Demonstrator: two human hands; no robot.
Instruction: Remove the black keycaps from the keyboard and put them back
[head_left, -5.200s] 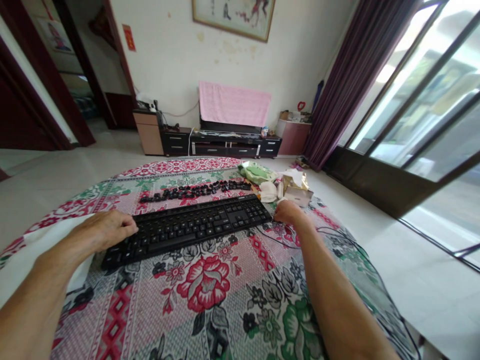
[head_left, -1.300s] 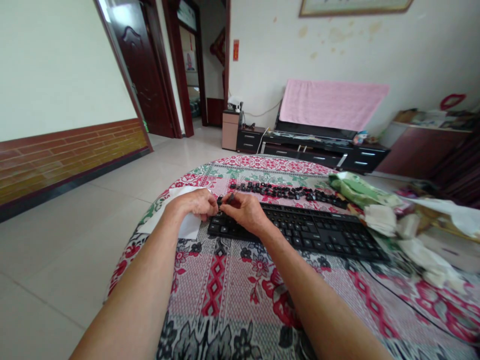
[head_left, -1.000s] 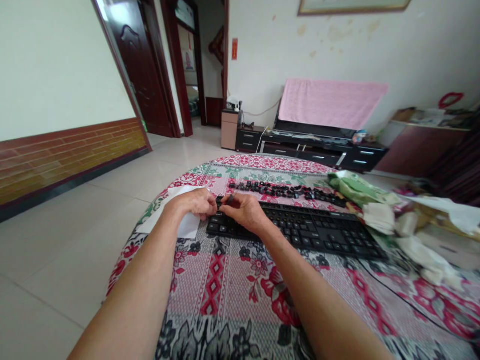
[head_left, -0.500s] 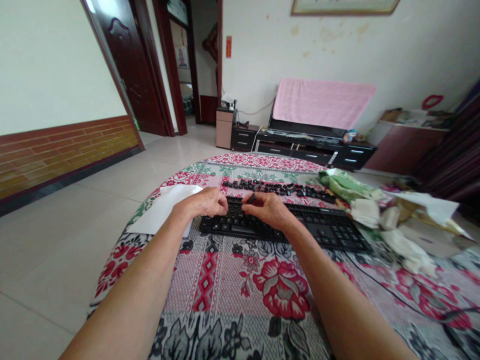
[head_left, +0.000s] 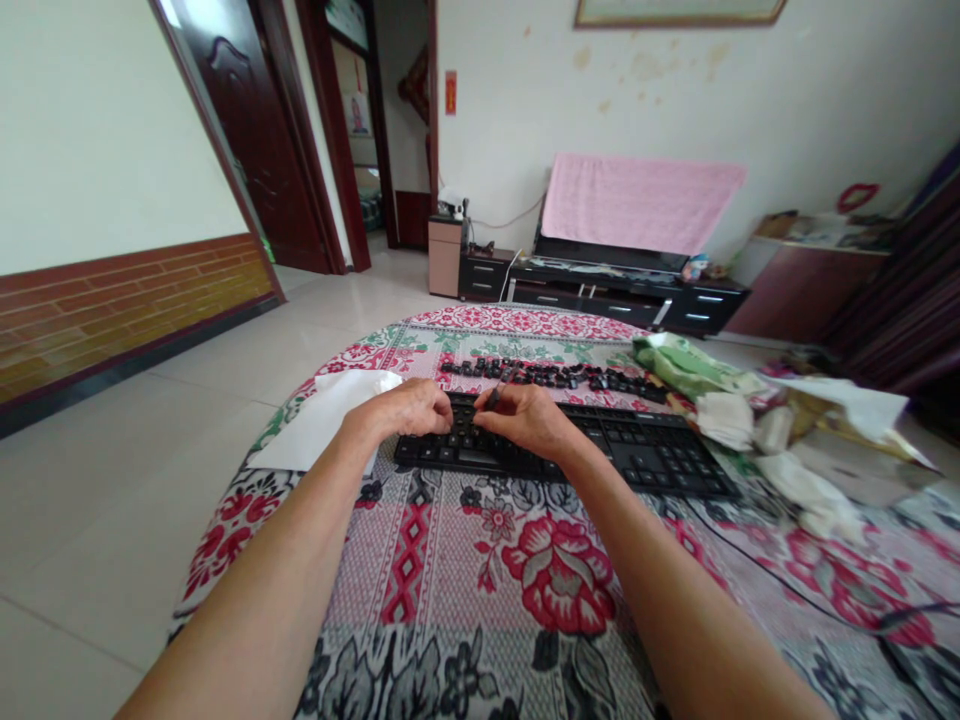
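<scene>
A black keyboard (head_left: pixel 652 455) lies on the patterned tablecloth, with part of its left section bare of keycaps. My left hand (head_left: pixel 416 408) rests over its left end, fingers curled and pressed together; whatever they may hold is hidden. Beside it, my right hand (head_left: pixel 529 418) pinches a small dark stick-like tool (head_left: pixel 493 398) between thumb and fingers, low over the keyboard. The tool's exact kind is too small to tell. Loose black keycaps (head_left: pixel 551 375) lie in a long row behind the keyboard.
White paper (head_left: pixel 300 435) lies left of the keyboard. At the right are a green cloth (head_left: pixel 690 368), crumpled white cloths (head_left: pixel 814 498) and an opened box (head_left: pixel 862 455). A black cable (head_left: pixel 780 585) runs across the tablecloth (head_left: pixel 450 560) at right.
My right hand has shifted slightly left, bringing the dark tool closer to my left hand. My left hand has stayed almost in place over the keyboard. The view has shifted a little.
</scene>
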